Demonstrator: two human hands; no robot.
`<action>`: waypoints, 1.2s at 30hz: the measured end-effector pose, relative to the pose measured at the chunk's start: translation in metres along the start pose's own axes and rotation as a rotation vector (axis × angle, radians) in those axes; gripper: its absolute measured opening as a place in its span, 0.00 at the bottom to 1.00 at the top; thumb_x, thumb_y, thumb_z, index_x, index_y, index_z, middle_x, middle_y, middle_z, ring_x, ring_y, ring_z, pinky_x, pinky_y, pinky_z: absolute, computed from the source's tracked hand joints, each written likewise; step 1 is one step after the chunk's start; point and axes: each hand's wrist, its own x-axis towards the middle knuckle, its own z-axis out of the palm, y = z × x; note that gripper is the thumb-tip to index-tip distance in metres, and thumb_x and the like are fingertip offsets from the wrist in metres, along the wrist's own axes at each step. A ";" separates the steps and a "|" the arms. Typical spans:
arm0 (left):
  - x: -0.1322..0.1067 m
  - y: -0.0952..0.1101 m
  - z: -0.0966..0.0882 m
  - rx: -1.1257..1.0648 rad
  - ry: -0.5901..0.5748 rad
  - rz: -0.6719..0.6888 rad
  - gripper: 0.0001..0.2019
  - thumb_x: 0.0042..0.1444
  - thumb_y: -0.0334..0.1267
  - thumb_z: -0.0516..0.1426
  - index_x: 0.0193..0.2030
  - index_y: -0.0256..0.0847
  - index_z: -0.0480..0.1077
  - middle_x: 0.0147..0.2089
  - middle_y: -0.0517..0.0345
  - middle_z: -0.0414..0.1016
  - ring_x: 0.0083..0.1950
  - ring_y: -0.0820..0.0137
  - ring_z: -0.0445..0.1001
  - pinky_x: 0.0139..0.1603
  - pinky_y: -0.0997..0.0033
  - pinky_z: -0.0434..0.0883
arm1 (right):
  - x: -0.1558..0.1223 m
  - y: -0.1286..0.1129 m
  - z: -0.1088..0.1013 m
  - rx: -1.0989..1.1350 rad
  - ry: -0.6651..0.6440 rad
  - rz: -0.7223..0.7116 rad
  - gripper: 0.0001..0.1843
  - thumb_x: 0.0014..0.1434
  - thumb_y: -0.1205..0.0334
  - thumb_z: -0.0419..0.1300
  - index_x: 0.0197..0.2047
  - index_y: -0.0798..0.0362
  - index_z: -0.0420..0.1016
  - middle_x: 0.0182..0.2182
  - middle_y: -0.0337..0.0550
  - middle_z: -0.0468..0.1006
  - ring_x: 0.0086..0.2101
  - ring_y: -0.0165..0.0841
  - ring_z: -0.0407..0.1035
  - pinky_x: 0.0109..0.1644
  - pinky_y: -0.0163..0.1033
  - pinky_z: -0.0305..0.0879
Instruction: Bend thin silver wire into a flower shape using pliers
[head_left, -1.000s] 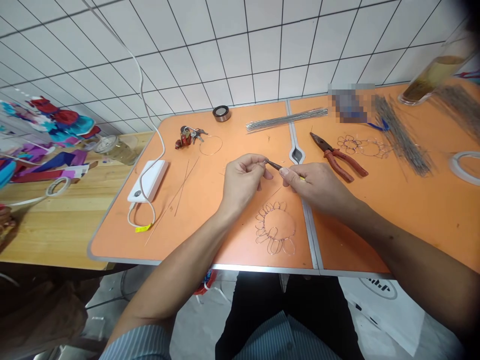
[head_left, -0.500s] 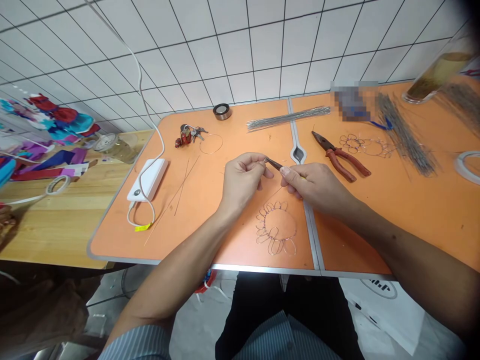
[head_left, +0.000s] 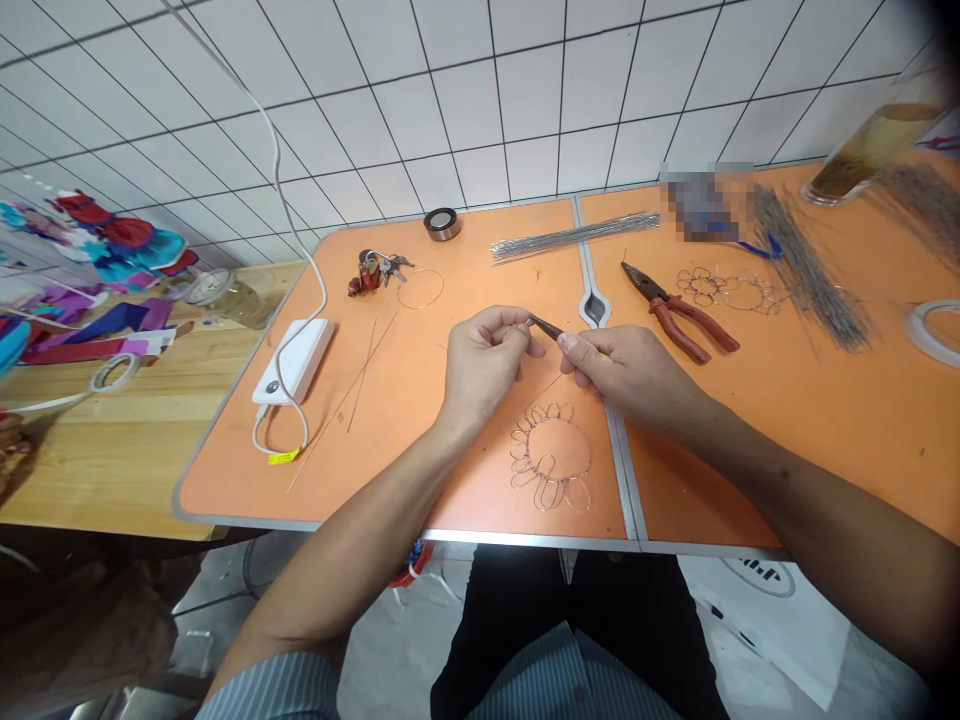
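My right hand (head_left: 626, 370) is closed around small pliers with slim dark jaws (head_left: 547, 328); most of the handle is hidden in my palm. Thumb and forefinger of my left hand (head_left: 484, 365) pinch a thin wire right at the jaw tips. Only a tiny bit of that wire shows between the fingers. Below my hands, a wire ring with loops like petals (head_left: 551, 455) lies flat on the orange table (head_left: 420, 440). A thin straight wire (head_left: 544, 392) runs down toward that ring from beneath my hands.
Red-handled pliers (head_left: 679, 315) lie right, near wire flowers (head_left: 705, 288). Wire bundles (head_left: 574, 238) (head_left: 810, 270) rest behind. Left are a white power bank (head_left: 292, 362), keys (head_left: 386, 268), loose wires (head_left: 360, 375) and black tape (head_left: 442, 224). A glass jar (head_left: 870, 150) stands at back right.
The view has shifted very slightly. Both hands keep the same pose, with the plier tips still at the left fingertips.
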 end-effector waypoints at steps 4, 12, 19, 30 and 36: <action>0.000 0.001 0.001 0.000 0.001 0.004 0.03 0.59 0.33 0.63 0.39 0.40 0.80 0.28 0.59 0.82 0.21 0.76 0.68 0.23 0.75 0.68 | 0.000 0.000 0.000 -0.012 0.008 -0.010 0.30 0.78 0.40 0.53 0.32 0.50 0.80 0.26 0.40 0.78 0.28 0.34 0.68 0.34 0.44 0.55; 0.000 0.000 0.000 -0.028 -0.060 -0.020 0.04 0.62 0.34 0.62 0.40 0.40 0.80 0.29 0.58 0.83 0.22 0.76 0.68 0.25 0.73 0.68 | -0.003 -0.005 -0.001 -0.060 0.029 0.019 0.28 0.78 0.44 0.54 0.29 0.50 0.74 0.24 0.39 0.70 0.27 0.32 0.61 0.34 0.46 0.48; -0.001 0.002 -0.003 -0.097 -0.137 -0.086 0.04 0.63 0.37 0.64 0.38 0.40 0.79 0.33 0.56 0.85 0.24 0.76 0.69 0.28 0.73 0.66 | -0.008 -0.010 0.000 -0.190 0.073 0.021 0.29 0.77 0.47 0.55 0.25 0.49 0.56 0.21 0.36 0.59 0.26 0.31 0.51 0.34 0.47 0.44; -0.005 0.004 -0.003 -0.105 -0.112 -0.077 0.05 0.61 0.35 0.64 0.34 0.40 0.78 0.34 0.54 0.87 0.23 0.76 0.70 0.28 0.72 0.67 | -0.008 -0.009 0.003 -0.265 0.103 -0.048 0.28 0.76 0.47 0.54 0.24 0.48 0.56 0.20 0.38 0.61 0.26 0.33 0.50 0.34 0.47 0.43; -0.006 0.003 -0.003 -0.106 -0.107 -0.088 0.05 0.62 0.34 0.63 0.33 0.40 0.78 0.34 0.54 0.87 0.23 0.76 0.71 0.29 0.72 0.67 | -0.006 -0.009 0.003 -0.265 0.076 -0.035 0.28 0.76 0.46 0.53 0.25 0.47 0.57 0.21 0.42 0.63 0.26 0.35 0.51 0.34 0.47 0.44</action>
